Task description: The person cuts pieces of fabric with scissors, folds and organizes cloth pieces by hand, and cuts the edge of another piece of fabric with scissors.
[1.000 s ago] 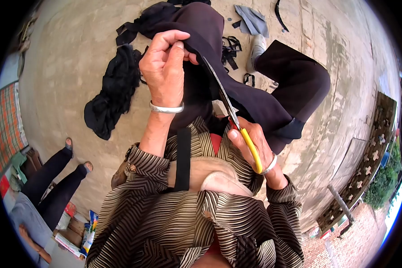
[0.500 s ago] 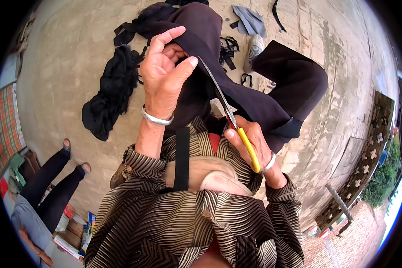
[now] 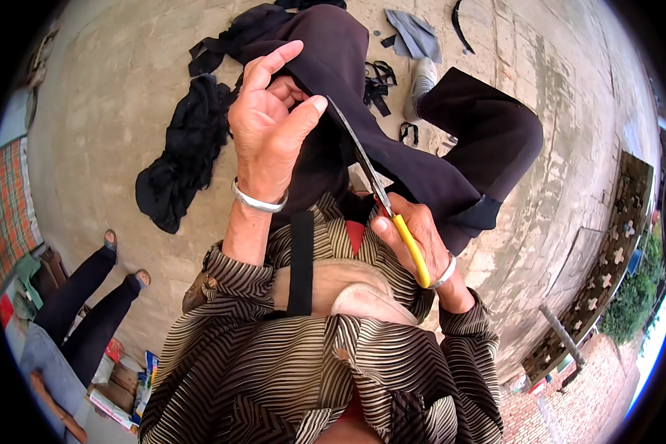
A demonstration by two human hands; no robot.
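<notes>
One pair of scissors [image 3: 382,197], diagonally forward-left

Scissors [image 3: 410,250] in your right hand [image 3: 420,226], before your waist, blades pointing ahead and leftward. Cloth [image 3: 414,169] across your lap; your left hand [image 3: 263,140] at its left side, farther forward than the right. On the floor [image 3: 89,140] to your left, a fabric heap [image 3: 183,152]. Scraps [image 3: 377,92] between your knees, nearer you than a flat piece [image 3: 416,37]. Far left, another person's legs [image 3: 78,296]; far right, a lattice wall [image 3: 618,251].
</notes>
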